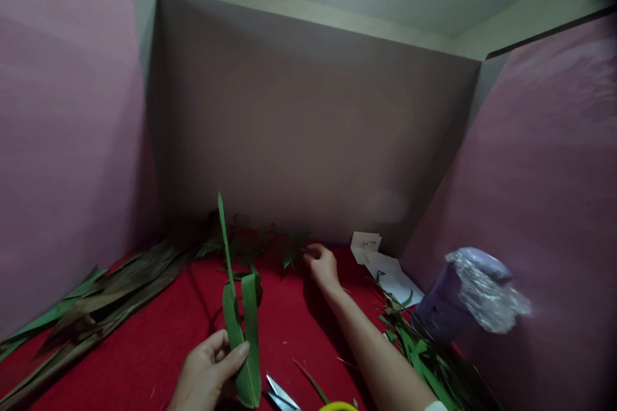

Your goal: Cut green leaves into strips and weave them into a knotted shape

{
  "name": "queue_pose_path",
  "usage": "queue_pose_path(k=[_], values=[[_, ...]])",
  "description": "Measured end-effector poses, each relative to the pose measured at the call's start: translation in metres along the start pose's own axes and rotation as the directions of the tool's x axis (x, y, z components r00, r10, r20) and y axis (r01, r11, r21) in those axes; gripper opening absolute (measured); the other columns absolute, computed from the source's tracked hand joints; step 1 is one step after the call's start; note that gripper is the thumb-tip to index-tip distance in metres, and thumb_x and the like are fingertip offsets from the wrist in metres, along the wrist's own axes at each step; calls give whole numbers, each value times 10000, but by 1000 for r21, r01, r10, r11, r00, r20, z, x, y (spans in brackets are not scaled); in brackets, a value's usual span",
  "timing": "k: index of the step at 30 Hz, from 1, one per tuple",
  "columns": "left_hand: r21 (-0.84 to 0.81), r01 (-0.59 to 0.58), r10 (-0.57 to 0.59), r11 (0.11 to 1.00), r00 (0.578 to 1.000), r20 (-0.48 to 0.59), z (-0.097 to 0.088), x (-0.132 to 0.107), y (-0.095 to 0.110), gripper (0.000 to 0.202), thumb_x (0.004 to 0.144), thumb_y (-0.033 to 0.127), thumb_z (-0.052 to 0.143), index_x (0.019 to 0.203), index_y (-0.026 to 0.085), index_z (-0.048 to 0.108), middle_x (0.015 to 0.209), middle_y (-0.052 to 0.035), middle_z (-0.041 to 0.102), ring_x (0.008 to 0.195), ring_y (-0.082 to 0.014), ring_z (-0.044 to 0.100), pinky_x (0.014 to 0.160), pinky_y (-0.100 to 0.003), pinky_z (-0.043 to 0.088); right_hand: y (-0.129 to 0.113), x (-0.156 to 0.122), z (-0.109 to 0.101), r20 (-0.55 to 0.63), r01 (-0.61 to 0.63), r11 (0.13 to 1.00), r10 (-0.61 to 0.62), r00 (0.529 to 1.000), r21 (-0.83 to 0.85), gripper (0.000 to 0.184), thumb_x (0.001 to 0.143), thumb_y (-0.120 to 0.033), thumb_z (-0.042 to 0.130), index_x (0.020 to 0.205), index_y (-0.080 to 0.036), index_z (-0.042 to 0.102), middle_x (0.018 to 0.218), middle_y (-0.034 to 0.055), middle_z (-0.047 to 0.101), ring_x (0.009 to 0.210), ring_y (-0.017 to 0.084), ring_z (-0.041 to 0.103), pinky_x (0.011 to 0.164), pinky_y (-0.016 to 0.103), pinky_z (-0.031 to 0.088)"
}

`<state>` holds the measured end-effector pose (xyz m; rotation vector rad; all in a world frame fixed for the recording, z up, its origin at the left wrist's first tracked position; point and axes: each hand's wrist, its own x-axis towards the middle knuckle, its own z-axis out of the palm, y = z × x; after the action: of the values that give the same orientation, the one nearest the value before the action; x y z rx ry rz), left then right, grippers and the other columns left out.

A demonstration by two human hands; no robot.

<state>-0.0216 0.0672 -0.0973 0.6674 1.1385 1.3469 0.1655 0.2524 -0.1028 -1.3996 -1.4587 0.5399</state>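
Observation:
My left hand (212, 369), low in the view, pinches a long green leaf (248, 379) between thumb and fingers. The leaf is folded into a loop at its lower part, and one narrow strip stands up from it. Farther back, my right hand (322, 266) reaches over the red cloth with its fingers bent together. Their tips meet the edge of a dark green leafy piece (292, 247); whether they grip its end is too dim to tell. Scissors (282, 395) with a yellow handle (339, 406) lie at the bottom edge, partly cut off.
Long dried and green leaves (130, 276) lie along the left side. Cut green strips (421, 359) are heaped at the right, beside a purple container (446, 302) with clear plastic on top. White papers (393, 276) lie near the back wall (308, 122). Scraps dot the red cloth (159, 347).

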Motion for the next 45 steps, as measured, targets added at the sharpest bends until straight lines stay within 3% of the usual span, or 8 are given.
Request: queue_pose_path(k=[5,10,15,22,28,37,41,45], values=[[-9,-4,4,1000,1000,9,1,-2,2,338,471,375,794,571,139,574,410,29,551,322,-99,480,323,-201,395,3,0,-1,54,-18,986,27,998,-164,201,730,-188,611,922,-131,627,736,31,670,667,161,621,658,294,462],[16,-6,6,1000,1000,9,-3,2,-5,353,492,399,781,583,137,562,420,23,560,332,-105,498,331,-200,397,-2,-1,-10,-12,-33,962,31,999,-270,224,753,-143,497,902,-163,664,905,95,682,882,224,612,756,299,423],[20,-7,7,1000,1000,17,-5,4,-7,343,507,393,774,596,135,566,432,15,570,334,-110,505,332,-204,399,-5,1,-14,-41,-33,946,21,999,-321,312,808,-189,376,964,-169,646,973,98,658,886,221,602,752,293,417],[31,-5,4,1000,999,43,-8,5,-7,345,524,408,767,593,139,562,433,36,549,340,-98,493,336,-201,403,-6,-4,-7,64,150,921,-136,989,-360,289,707,-235,552,979,-181,636,1010,67,605,968,207,534,813,262,393],[33,15,-18,999,997,78,-11,9,-11,332,539,405,762,608,144,568,450,34,558,354,-101,502,346,-204,408,-4,-8,1,70,193,895,-180,981,-403,179,721,-221,566,865,-191,667,919,72,594,918,218,521,797,278,384],[62,17,-22,998,997,75,-15,9,-13,310,544,391,759,624,145,588,467,25,568,369,-110,512,356,-215,421,-17,-16,2,-81,144,921,-185,979,-361,218,767,-375,556,741,-199,682,786,69,609,827,228,534,718,287,363],[61,33,-36,998,998,59,-15,10,-13,313,528,392,765,604,149,582,454,30,559,363,-109,506,348,-212,418,-22,-11,-7,-249,72,962,-140,958,-264,428,873,-421,345,751,-162,663,791,100,603,805,234,535,718,313,356],[75,37,-41,997,997,60,-14,12,-15,319,531,399,761,623,148,588,469,12,588,374,-124,524,355,-220,429,-36,-4,-20,-359,82,992,-112,927,-98,459,894,-376,242,852,-124,622,863,123,604,810,217,535,735,319,377]])
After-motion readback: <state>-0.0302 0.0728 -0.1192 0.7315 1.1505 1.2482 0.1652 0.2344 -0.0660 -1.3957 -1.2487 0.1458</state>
